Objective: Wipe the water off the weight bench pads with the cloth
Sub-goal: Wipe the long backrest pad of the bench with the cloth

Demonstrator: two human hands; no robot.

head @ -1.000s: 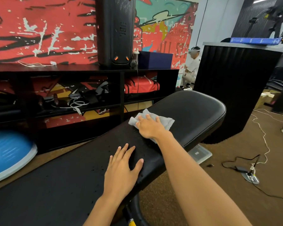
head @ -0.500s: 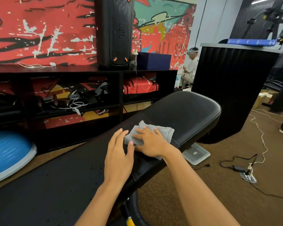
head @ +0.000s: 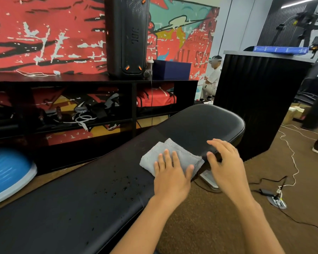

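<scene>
A long black weight bench runs from lower left to upper right, with a back pad (head: 77,213) and a rounded seat pad (head: 200,121). Water droplets (head: 121,186) speckle the back pad just left of my hands. A folded grey cloth (head: 163,149) lies on the bench near the gap between the two pads. My left hand (head: 171,178) presses flat on the cloth's near half. My right hand (head: 226,162) hovers to the right of the cloth over the bench's edge, fingers spread, holding nothing.
A black shelf unit (head: 132,83) with a tall speaker (head: 127,33) stands behind the bench. A blue balance ball (head: 6,173) sits at left, a black ribbed counter (head: 255,99) at right. Cables and a power adapter (head: 266,192) lie on the brown carpet. A person (head: 212,77) sits far back.
My left hand has moved onto the cloth and taken it over. My right hand has let go of the cloth and lifted off to the right.
</scene>
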